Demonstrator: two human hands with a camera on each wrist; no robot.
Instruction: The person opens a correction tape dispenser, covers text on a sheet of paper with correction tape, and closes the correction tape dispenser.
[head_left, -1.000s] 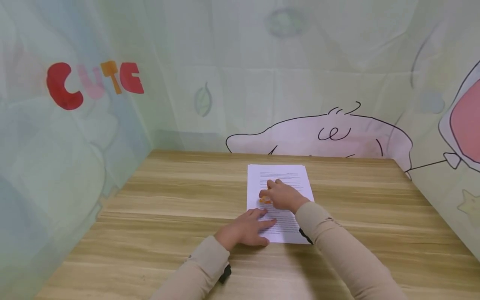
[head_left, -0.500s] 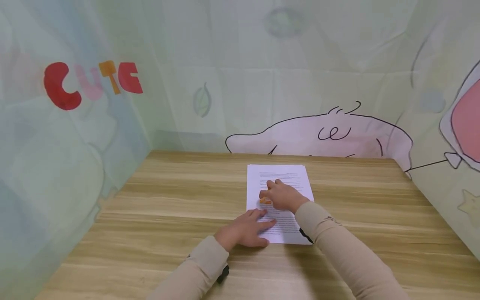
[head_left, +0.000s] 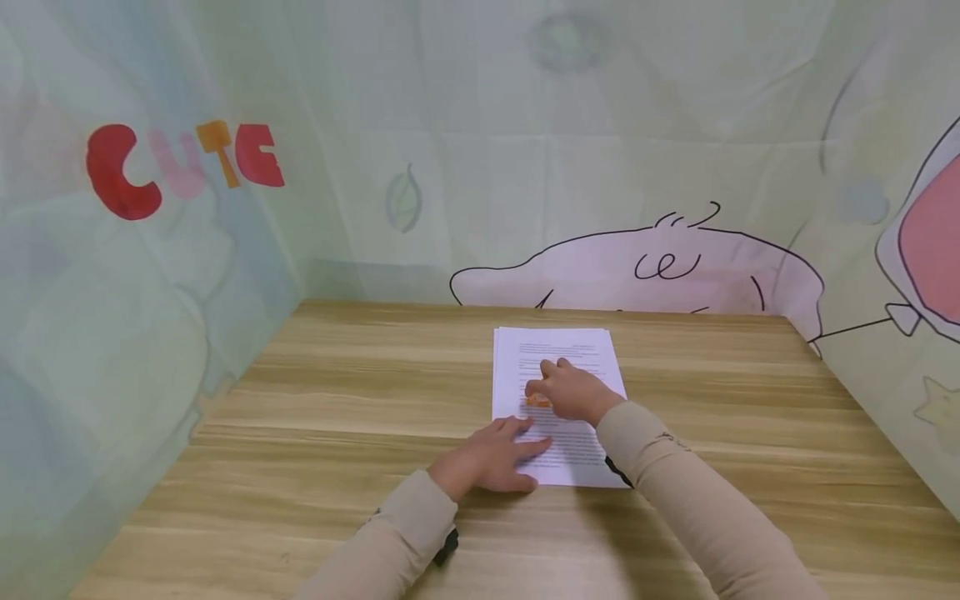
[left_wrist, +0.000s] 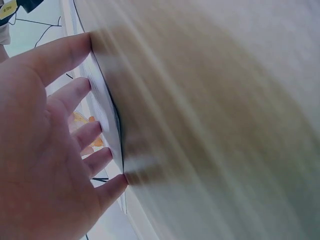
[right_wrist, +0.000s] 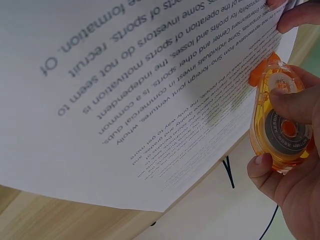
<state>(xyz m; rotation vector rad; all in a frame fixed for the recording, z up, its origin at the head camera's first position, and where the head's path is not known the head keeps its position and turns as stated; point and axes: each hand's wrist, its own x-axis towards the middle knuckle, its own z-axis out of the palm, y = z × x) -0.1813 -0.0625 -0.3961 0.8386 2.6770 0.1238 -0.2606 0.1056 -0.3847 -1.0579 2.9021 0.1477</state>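
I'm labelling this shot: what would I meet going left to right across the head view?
CUTE lettering → left hand → right hand → balloon. Paper and orange dispenser left out: they overlap the hands.

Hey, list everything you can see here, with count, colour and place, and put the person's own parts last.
Tape dispenser: one, translucent orange, over the paper
Printed paper: stacked, sheet count unclear, white, on the table
Table: one, light brown wood grain, under the paper
Backdrop: panel count unclear, mostly pale green, behind and beside the table
CUTE lettering: one word, red, pink and orange, backdrop's left
Cartoon figure: one, pale pink, behind the table
Sleeves: two, beige, on both arms
Left grip: one, bare, at the paper's near left corner
Right grip: one, bare, holding the dispenser
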